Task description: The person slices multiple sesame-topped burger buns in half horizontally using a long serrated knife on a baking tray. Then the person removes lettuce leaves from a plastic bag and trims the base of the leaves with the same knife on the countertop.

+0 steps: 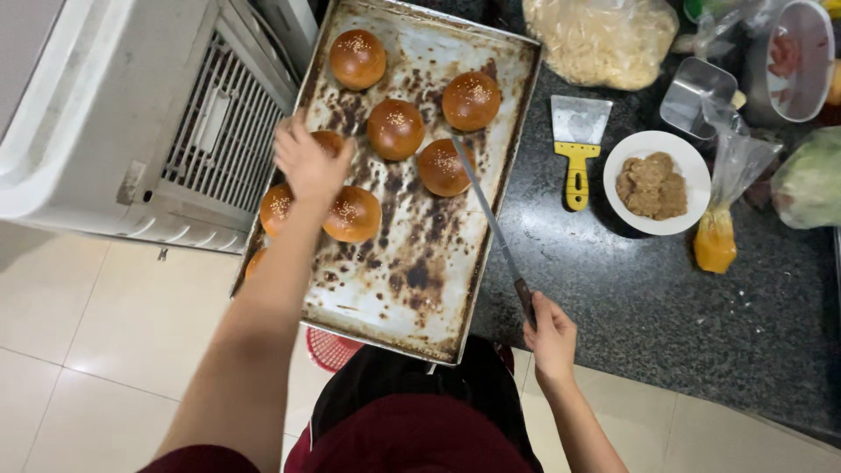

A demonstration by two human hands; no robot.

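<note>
The left hand reaches over the near-left part of the baking tray, a scorched metal sheet that rests partly on the dark stone worktop and juts out over the tiled floor. Its fingers are curled downward and closed over a sesame bun, most of which is hidden beneath the palm. Just nearer on the tray than that bun lie two more, one beside the wrist and one at the tray's left rim; another peeks out at the rim behind the forearm. Four further buns sit toward the tray's far half, apart from the hand.

The right hand is off the tray's near-right corner, its fingers wrapped shut around the dark handle of a long knife. The blade slants up across the tray's right side, its tip close to a bun at mid-tray; whether it touches cannot be told.

Right of the tray on the worktop lie a yellow-handled scraper and a white plate of patties. Left of the tray stands a white appliance.
</note>
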